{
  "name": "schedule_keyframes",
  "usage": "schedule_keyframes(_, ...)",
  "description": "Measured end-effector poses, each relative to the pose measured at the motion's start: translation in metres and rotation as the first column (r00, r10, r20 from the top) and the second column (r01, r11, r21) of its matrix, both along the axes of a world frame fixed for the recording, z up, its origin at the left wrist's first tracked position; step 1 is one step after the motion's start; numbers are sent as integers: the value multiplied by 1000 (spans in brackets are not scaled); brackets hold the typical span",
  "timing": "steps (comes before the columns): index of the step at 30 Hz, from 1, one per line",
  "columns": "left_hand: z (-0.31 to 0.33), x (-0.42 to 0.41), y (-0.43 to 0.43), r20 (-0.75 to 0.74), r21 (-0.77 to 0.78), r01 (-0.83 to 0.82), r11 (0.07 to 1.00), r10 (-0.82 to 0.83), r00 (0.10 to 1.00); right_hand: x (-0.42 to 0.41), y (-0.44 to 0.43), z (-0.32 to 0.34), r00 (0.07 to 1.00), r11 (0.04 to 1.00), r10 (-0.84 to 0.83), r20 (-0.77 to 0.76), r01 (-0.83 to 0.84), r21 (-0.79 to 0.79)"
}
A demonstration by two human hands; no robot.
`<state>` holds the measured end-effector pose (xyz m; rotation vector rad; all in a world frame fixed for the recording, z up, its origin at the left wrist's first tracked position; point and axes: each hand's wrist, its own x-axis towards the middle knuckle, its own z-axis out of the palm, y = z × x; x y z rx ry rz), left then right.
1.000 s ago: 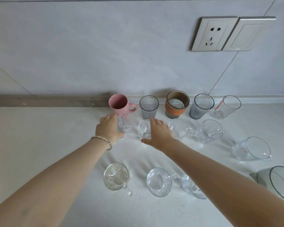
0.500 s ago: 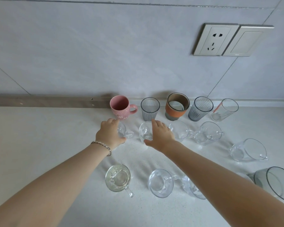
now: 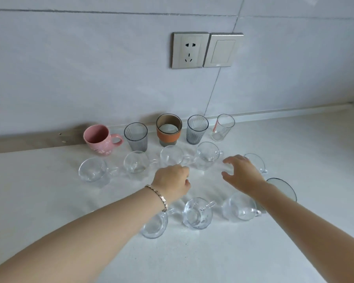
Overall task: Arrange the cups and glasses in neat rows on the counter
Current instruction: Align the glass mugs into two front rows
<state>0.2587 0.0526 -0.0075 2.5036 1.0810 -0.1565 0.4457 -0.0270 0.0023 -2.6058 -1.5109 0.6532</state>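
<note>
Against the wall stand a pink mug (image 3: pixel 98 139), a grey ribbed glass (image 3: pixel 136 136), an orange-sleeved cup (image 3: pixel 168 128), a second grey ribbed glass (image 3: pixel 197 129) and a clear striped glass (image 3: pixel 222 127). In front of them runs a row of clear handled cups: (image 3: pixel 92 171), (image 3: pixel 135 164), (image 3: pixel 171 156), (image 3: pixel 207 154), and one (image 3: pixel 255 161) half hidden by my right hand (image 3: pixel 241 174). That hand is spread open just beside this cup, not gripping it. My left hand (image 3: pixel 172 183), with a bracelet, hovers loosely curled and empty. Three more clear cups (image 3: pixel 154 223), (image 3: pixel 197 213), (image 3: pixel 240 206) sit nearer me.
A larger grey-rimmed glass vessel (image 3: pixel 282 187) stands at the right behind my right forearm. A wall socket (image 3: pixel 189 50) and switch (image 3: pixel 223 50) are above the row. White counter (image 3: pixel 49 201) stretches left and right of the cups.
Both hands have let go of the two left clear cups and pulled back. My right hand has moved right toward the far-right clear cup. The view has swung right.
</note>
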Motion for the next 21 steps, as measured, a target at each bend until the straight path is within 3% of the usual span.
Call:
schedule_keyframes(5, -10, 53, -20, -115, -86, -132, 987, 122, 986, 79, -13, -6, 992, 987, -53, 111, 69, -144)
schedule_keyframes(10, -16, 67, -21, -147, -100, -333, 938, 317, 937, 109, 0, -19, 1000, 958, 13, -21, -18, -287)
schedule_keyframes(21, -20, 44, -11, -158, -117, -621, 775, 603, 782, 139, 54, -27, 960, 936, 269, -76, -279, -214)
